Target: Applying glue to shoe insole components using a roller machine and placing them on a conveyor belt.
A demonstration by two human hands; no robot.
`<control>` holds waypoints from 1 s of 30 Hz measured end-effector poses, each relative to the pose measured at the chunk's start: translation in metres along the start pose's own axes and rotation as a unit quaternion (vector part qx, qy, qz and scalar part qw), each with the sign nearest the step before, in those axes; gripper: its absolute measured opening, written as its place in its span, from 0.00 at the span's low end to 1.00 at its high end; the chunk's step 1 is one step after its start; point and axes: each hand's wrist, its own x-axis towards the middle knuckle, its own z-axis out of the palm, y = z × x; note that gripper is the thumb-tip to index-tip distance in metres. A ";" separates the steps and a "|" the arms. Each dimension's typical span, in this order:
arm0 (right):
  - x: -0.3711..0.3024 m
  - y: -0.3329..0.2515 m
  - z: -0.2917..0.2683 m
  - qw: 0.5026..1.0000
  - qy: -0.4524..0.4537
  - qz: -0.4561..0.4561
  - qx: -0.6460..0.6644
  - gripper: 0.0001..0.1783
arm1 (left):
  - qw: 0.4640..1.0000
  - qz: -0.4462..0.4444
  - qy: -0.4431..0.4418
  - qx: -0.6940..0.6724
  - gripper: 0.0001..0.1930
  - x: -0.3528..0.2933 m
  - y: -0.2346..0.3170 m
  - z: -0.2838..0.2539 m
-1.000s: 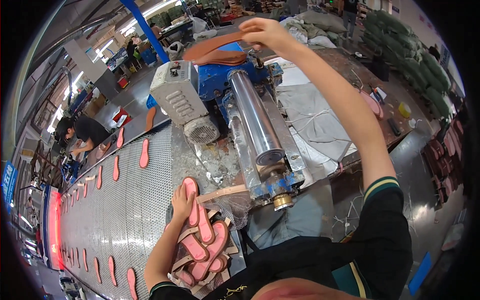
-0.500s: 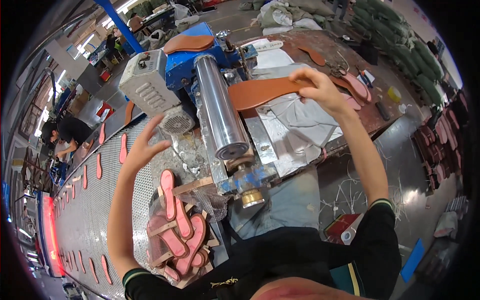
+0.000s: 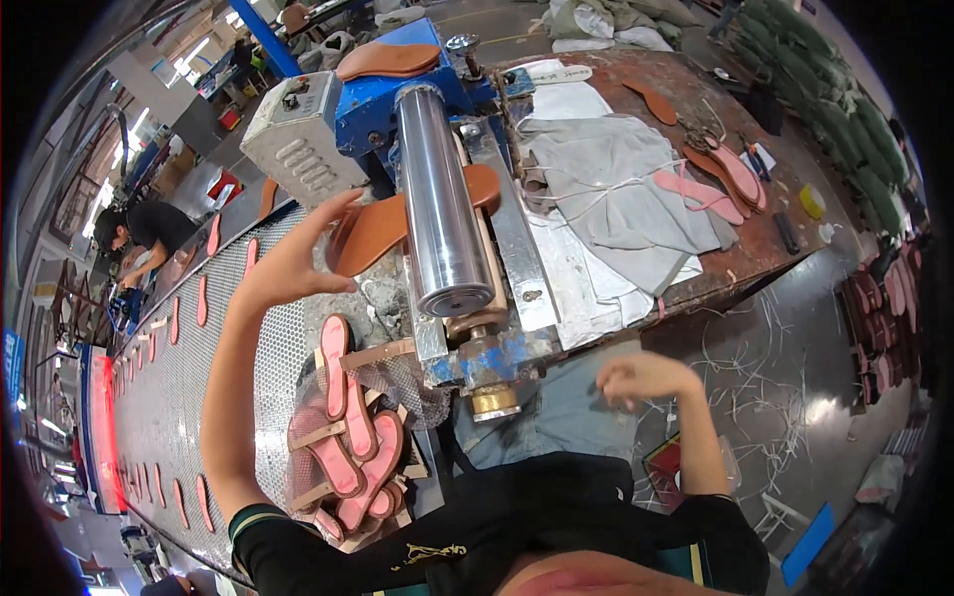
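Note:
A brown insole [image 3: 373,236] lies under the shiny steel roller [image 3: 437,199], its narrower end showing on the right side and its wide end on the left. At that wide end is my left hand [image 3: 288,256], thumb and fingers spread around the edge; whether they touch it I cannot tell. My right hand [image 3: 646,380] hangs over my lap, near the machine's front right, fingers loosely curled and apart with nothing seen in them. More brown insoles [image 3: 388,62] rest on top of the blue machine housing [image 3: 363,114].
Pink-topped sandal soles [image 3: 363,457] are heaped by the mesh conveyor [image 3: 238,397], which carries several more. Grey cloth [image 3: 621,184], pink sandal pieces [image 3: 701,194] and pliers [image 3: 763,161] lie on the right-hand table [image 3: 711,278]. A co-worker [image 3: 149,243] bends over at far left.
My right hand has let go of the insole and dropped toward my lap. The insole has moved left under the roller, and my left hand has come up to its wide end.

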 end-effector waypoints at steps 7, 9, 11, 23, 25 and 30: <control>0.056 0.070 0.053 0.974 0.147 0.170 -0.019 0.19 | 0.999 -0.046 0.016 -0.003 0.53 -0.051 -0.044 -0.001; 0.060 0.069 0.053 0.976 0.133 0.169 -0.026 0.21 | 0.990 -0.092 0.041 -0.101 0.53 -0.082 -0.067 0.006; 0.062 0.067 0.052 0.977 0.127 0.166 -0.032 0.22 | 0.953 -0.121 0.062 -0.271 0.48 -0.122 -0.092 0.016; 0.063 0.068 0.049 0.977 0.123 0.173 -0.017 0.21 | 0.552 -0.548 0.349 -0.523 0.26 -0.392 -0.179 0.112; 0.065 0.065 0.048 0.974 0.123 0.186 -0.025 0.21 | 0.549 -0.542 0.359 -0.526 0.26 -0.400 -0.197 0.115; 0.072 0.051 0.052 0.965 0.141 0.222 -0.025 0.20 | 0.522 -0.501 0.371 -0.583 0.24 -0.348 -0.269 0.097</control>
